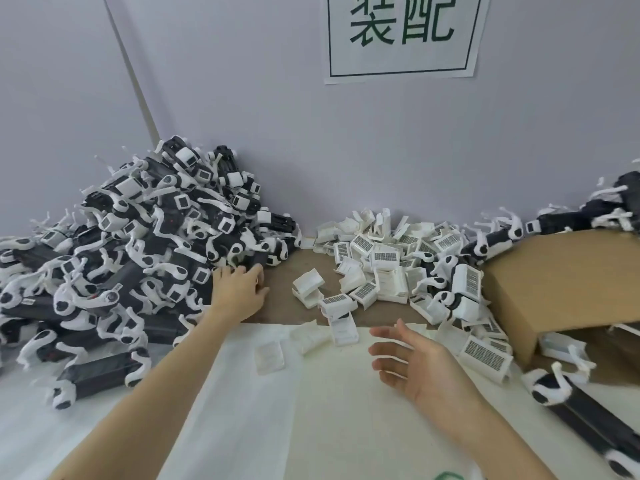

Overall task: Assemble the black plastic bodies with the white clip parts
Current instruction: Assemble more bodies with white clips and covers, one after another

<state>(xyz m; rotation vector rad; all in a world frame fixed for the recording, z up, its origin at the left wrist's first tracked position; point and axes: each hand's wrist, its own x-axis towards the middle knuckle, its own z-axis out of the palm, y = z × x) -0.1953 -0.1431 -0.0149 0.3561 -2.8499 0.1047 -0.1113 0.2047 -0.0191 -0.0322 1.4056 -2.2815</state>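
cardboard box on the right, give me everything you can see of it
The cardboard box is plain brown, unprinted, tipped on its side at the right edge of the table, its open mouth facing forward and down. A few white clip parts lie in the shadowed opening. Black bodies are piled behind it against the wall, and clips rest against its left corner. Neither hand touches it.

Table (277, 306) w/ black bodies (138, 244), white clips (377, 268), cardboard (568, 282).
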